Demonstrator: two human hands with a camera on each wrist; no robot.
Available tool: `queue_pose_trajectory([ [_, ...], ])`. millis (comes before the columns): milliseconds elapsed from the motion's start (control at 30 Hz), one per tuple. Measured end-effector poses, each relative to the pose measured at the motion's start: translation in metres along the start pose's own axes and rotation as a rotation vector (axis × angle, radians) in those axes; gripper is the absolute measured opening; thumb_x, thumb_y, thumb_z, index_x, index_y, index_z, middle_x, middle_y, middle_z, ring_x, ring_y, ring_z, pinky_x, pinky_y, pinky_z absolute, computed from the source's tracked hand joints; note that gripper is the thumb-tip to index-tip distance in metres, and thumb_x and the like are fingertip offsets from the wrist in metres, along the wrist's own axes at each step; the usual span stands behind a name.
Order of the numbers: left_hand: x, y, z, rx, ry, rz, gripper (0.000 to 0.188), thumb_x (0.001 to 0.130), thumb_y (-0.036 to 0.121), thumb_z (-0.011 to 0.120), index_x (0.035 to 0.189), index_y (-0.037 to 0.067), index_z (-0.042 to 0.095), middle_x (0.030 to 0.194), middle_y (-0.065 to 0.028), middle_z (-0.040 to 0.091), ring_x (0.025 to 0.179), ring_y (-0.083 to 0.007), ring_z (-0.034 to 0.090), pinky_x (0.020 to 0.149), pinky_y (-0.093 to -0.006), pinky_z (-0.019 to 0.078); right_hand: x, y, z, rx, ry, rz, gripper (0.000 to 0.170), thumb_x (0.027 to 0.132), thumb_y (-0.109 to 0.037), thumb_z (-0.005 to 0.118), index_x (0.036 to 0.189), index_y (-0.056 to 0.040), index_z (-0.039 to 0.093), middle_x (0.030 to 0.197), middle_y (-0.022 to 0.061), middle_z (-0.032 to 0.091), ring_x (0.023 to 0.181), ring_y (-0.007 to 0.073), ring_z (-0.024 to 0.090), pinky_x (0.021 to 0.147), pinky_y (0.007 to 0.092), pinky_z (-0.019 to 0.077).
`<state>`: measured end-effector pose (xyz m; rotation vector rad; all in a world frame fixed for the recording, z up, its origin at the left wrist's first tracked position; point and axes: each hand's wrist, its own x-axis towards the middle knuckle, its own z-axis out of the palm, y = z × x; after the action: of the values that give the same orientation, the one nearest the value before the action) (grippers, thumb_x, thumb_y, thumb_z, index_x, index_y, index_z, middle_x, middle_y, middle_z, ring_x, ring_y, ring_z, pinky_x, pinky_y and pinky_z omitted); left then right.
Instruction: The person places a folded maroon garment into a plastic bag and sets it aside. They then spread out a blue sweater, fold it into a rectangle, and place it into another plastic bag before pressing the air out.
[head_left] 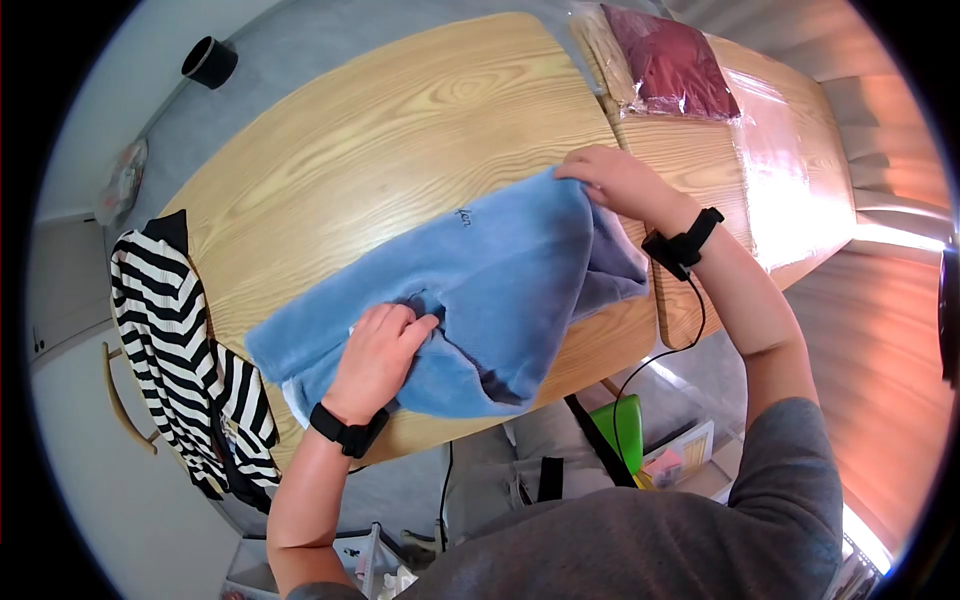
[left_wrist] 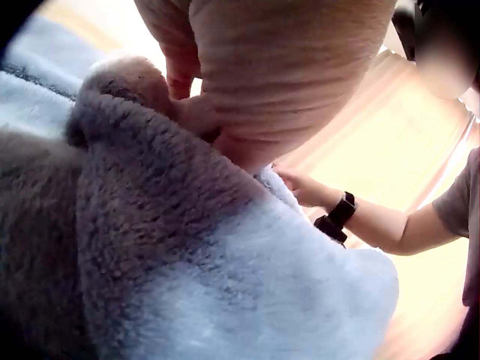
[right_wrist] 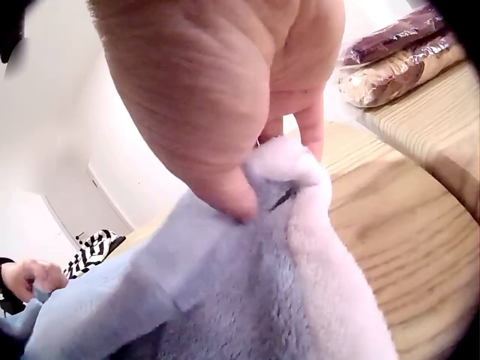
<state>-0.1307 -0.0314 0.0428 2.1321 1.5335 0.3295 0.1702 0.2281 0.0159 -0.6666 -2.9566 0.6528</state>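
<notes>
A blue fleecy garment (head_left: 510, 270) with small dark lettering lies slantwise across the wooden table. My right hand (head_left: 625, 185) pinches its far right corner; in the right wrist view thumb and fingers (right_wrist: 236, 199) grip the raised edge of the cloth (right_wrist: 277, 247). My left hand (head_left: 375, 360) holds a fold near the garment's lower left, beside a dark opening. Up close in the left wrist view, the left hand (left_wrist: 262, 82) grips the fluffy greyish-blue cloth (left_wrist: 172, 202), its fingertips partly hidden by the fold.
A black-and-white striped garment (head_left: 165, 340) hangs over the table's left edge. Plastic-wrapped maroon cloth (head_left: 680, 65) and a beige pack (head_left: 603, 60) sit on the second table at the far right. A black bin (head_left: 210, 63) stands on the floor beyond, and a green object (head_left: 618, 430) is below the near edge.
</notes>
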Motion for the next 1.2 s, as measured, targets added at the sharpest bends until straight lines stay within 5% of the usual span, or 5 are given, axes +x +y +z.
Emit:
queue_pose_trajectory([
  [200, -0.030, 0.001, -0.024, -0.212, 0.090, -0.080, 0.034, 0.059, 0.005, 0.070, 0.091, 0.007, 0.063, 0.080, -0.0079, 0.052, 0.075, -0.0288, 0.055, 0.064, -0.0391, 0.0450, 0.003, 0.008, 0.008, 0.204, 0.271, 0.315, 0.029, 0.078, -0.004, 0.057, 0.106, -0.0106, 0.061, 0.105, 0.0089, 0.061, 0.098, 0.0277, 0.058, 0.085, 0.0367, 0.0460],
  [567, -0.123, 0.049, -0.074, -0.411, 0.369, -0.088, 0.019, 0.053, 0.012, 0.066, 0.071, 0.008, 0.063, 0.062, -0.0051, 0.048, 0.054, -0.0244, 0.051, 0.049, -0.0345, 0.0377, 0.013, 0.039, 0.029, 0.229, 0.300, 0.190, 0.025, 0.075, 0.004, 0.058, 0.092, -0.0110, 0.067, 0.108, 0.0072, 0.059, 0.104, 0.0283, 0.053, 0.091, 0.0368, 0.0423],
  [867, -0.186, 0.049, -0.078, -0.743, 0.573, -0.618, 0.027, 0.062, 0.026, 0.078, 0.069, 0.007, 0.060, 0.070, -0.0054, 0.056, 0.066, -0.0196, 0.055, 0.062, -0.0310, 0.0437, 0.002, 0.040, 0.020, 0.289, 0.225, 0.217, 0.032, 0.073, 0.010, 0.056, 0.095, -0.0093, 0.067, 0.113, 0.0085, 0.059, 0.111, 0.0273, 0.051, 0.090, 0.0336, 0.0431],
  [1033, -0.187, -0.055, -0.057, -1.082, 0.736, -0.902, 0.050, 0.078, 0.021, 0.070, 0.119, 0.004, 0.047, 0.101, -0.0036, 0.052, 0.095, -0.0137, 0.051, 0.085, -0.0279, 0.0428, 0.002, 0.060, 0.029, 0.540, 0.223, 0.386, 0.032, 0.073, 0.011, 0.053, 0.098, -0.0055, 0.064, 0.119, 0.0074, 0.055, 0.111, 0.0250, 0.052, 0.088, 0.0307, 0.0433],
  [1200, -0.152, -0.104, -0.021, -1.103, 0.631, -0.978, 0.042, 0.085, 0.004, 0.064, 0.124, 0.002, 0.048, 0.106, -0.0051, 0.059, 0.096, -0.0124, 0.056, 0.087, -0.0253, 0.0454, 0.008, 0.049, 0.005, 0.542, 0.061, 0.475, 0.028, 0.073, 0.004, 0.058, 0.100, -0.0027, 0.062, 0.124, 0.0074, 0.052, 0.115, 0.0219, 0.049, 0.088, 0.0290, 0.0437],
])
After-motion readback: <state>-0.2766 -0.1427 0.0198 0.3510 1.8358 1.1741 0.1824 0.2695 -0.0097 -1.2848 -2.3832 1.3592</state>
